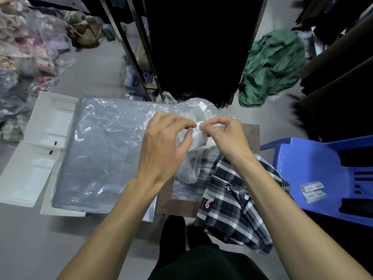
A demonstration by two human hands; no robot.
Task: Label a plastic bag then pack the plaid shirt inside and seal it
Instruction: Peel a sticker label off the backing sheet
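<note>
A small white barcode label (pixel 197 128) is pinched between the fingertips of my left hand (pixel 166 145) and my right hand (pixel 225 138). Under both hands hangs a crumpled clear plastic bag (pixel 189 164), partly held up by my left hand. The folded plaid shirt (pixel 236 205), dark blue and white with a small red logo, lies below my right wrist on a brown board (pixel 252 136). My right forearm hides part of the shirt.
A thick stack of clear bags (pixel 101 150) lies left on white trays (pixel 30 168). A blue plastic chair (pixel 314 174) at right holds spare barcode labels (pixel 312 189). A dark clothes rack (pixel 193 47) stands ahead, green cloth (pixel 270 67) beside it, bagged goods (pixel 26 53) far left.
</note>
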